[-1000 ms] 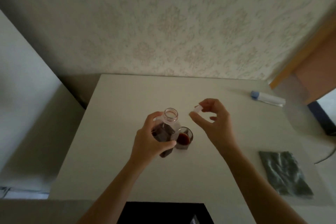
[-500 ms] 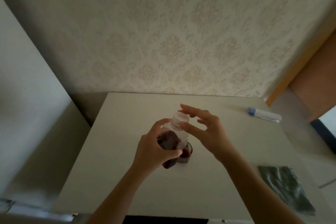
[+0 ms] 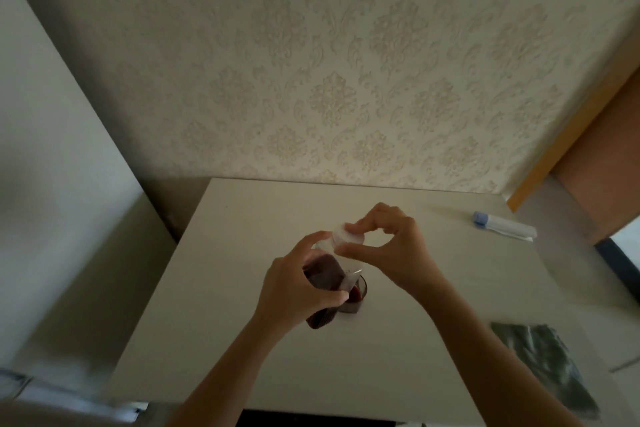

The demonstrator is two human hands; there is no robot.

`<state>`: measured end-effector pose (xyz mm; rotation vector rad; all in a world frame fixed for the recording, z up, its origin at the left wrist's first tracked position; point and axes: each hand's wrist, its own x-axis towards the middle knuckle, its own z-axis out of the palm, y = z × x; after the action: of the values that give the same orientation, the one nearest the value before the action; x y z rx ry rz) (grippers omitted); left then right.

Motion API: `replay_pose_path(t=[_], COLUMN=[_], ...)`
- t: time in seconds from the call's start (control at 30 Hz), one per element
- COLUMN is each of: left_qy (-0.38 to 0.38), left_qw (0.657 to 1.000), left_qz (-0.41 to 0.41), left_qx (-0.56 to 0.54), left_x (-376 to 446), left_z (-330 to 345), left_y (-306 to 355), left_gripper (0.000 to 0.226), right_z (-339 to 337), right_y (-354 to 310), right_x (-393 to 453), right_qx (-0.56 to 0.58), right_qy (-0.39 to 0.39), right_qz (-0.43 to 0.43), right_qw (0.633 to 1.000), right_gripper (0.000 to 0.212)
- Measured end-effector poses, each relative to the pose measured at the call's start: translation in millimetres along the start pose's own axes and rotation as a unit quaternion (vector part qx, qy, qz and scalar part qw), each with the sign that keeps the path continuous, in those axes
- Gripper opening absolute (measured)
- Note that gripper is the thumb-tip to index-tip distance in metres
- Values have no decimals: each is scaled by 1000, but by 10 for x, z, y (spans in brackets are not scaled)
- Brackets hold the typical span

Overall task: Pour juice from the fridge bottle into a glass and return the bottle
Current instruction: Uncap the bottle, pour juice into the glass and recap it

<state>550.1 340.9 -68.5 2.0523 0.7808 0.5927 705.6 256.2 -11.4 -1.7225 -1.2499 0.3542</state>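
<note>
Your left hand [image 3: 294, 291] clamps the clear dark-juice bottle [image 3: 323, 282]; right hand [image 3: 391, 253] pinches its white cap [image 3: 348, 238] (glass [image 3: 355, 296] just beside).

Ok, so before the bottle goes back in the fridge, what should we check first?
1. White cap sits on the neck of the clear plastic bottle of dark red juice: ok, though whether it is fully tight, cannot tell.
2. Right hand pinches the cap: ok.
3. Left hand grips the bottle body: ok.
4. Small clear glass has dark juice in it: ok.
5. Glass stands upright on the white table, close beside the bottle: watch it when lifting.
6. Spills on the table: none seen.
</note>
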Motion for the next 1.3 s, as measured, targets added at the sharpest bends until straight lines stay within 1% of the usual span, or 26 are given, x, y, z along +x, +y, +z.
replay_pose_path(t=[0.07,0.1,0.13,0.23,0.27,0.4,0.43,0.47,0.5,0.57,0.6,0.63,0.67,0.73,0.77,0.83,0.9,0.93,0.97,1.03,1.1,1.17,1.2,1.23,1.3], left_qy=[12,15,16,19,18,21,15,2,-15,-59,-77,-88,-87,-53,-25,53,137,156,158,116,31,-49,-74,-85,-66], left_qw=[1000,1000,1000,1000,1000,1000,1000,999,998,994,991,989,989,992,995,999,988,984,983,992,998,990,986,983,983], left_qz=[6,5,-1,-17,-17,-15,-15,-16,-16,-14,-12,-8,-4,3,6,10,17,21,24,22,2,-11,-11,-9,-3], left_qx=[15,16,11,-9,-6,3,-9,-28,-53,-94,-108,-117,-121,-115,-92,-7,71,86,87,53,-45,-133,-152,-161,-171], left_x=[1,6,13,28,34,57,71,89,106,135,143,144,142,116,95,53,25,23,23,44,80,115,121,117,103], left_z=[37,41,36,-27,-42,-65,-79,-94,-113,-153,-167,-174,-174,-154,-130,-61,7,19,5,-82,-196,-274,-291,-298,-291], left_y=[26,33,31,13,11,56,60,56,44,16,10,9,11,49,80,156,202,216,222,208,159,95,83,81,85], left_gripper=[86,86,85,83,84,85,84,83,82,83,84,84,83,80,78,77,77,77,79,81,83,86,88,89,87], right_z=[98,120,112,-25,-60,-1,23,25,3,-61,-81,-85,-73,-18,24,127,228,257,258,184,81,17,11,22,76], right_y=[-21,-33,-55,-108,-110,-95,-93,-93,-104,-139,-156,-167,-175,-191,-200,-209,-213,-215,-218,-216,-208,-201,-201,-205,-228], right_x=[-6,-8,-7,24,35,56,61,70,84,123,134,135,128,100,80,26,-10,-13,-6,34,75,99,107,111,114], right_qx=[-39,-45,-43,10,25,27,25,27,39,109,154,194,224,269,284,284,269,272,276,290,318,316,311,314,345], right_qy=[57,62,46,-58,-63,26,30,13,-27,-126,-157,-164,-150,-95,-64,-5,48,57,49,3,-61,-117,-134,-140,-112], right_qz=[-12,-21,-24,-15,-14,14,14,12,14,27,35,42,48,68,80,94,105,108,105,83,57,36,26,18,11], right_qw=[998,997,998,998,998,999,999,999,999,986,975,966,962,956,953,954,956,955,954,953,944,941,940,939,932], right_gripper=[32,33,33,28,28,25,24,24,28,37,38,36,33,28,26,24,25,25,25,29,33,35,34,32,26])
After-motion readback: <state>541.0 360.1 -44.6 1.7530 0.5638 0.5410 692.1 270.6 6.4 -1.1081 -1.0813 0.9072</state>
